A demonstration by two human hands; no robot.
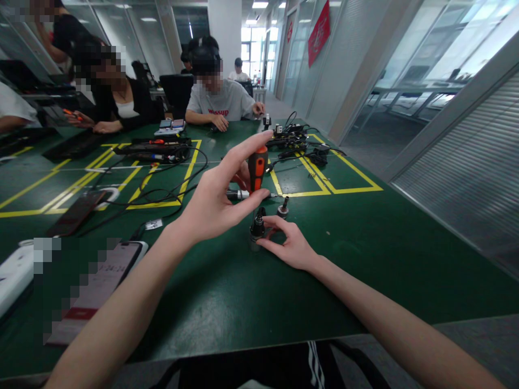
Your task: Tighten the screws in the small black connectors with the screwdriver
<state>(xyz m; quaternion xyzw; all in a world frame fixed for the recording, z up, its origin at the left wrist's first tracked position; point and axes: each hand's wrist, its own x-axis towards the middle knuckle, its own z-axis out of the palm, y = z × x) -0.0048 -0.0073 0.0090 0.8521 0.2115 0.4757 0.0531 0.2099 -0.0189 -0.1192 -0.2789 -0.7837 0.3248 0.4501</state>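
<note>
An orange and black screwdriver handle (pixel 258 168) stands upright between the fingers and thumb of my left hand (pixel 227 192). Below it, a small dark cylindrical part (pixel 257 226) rests on the green table. My right hand (pixel 290 243) has its thumb and index finger pinched on the right side of this part. The screwdriver's tip meets the top of the part, though the exact contact is too small to tell. Just behind my right hand stands a second small metal part (pixel 283 208) with a dark stem. A slim tool with a white section (pixel 243 194) lies behind my left hand.
Black cables and connectors (pixel 295 135) lie at the back right of the green table (pixel 365 243). Phones (pixel 97 292) and a white power strip (pixel 18 275) are at the left. A tool tray (pixel 154 147) lies farther back. People sit across the table.
</note>
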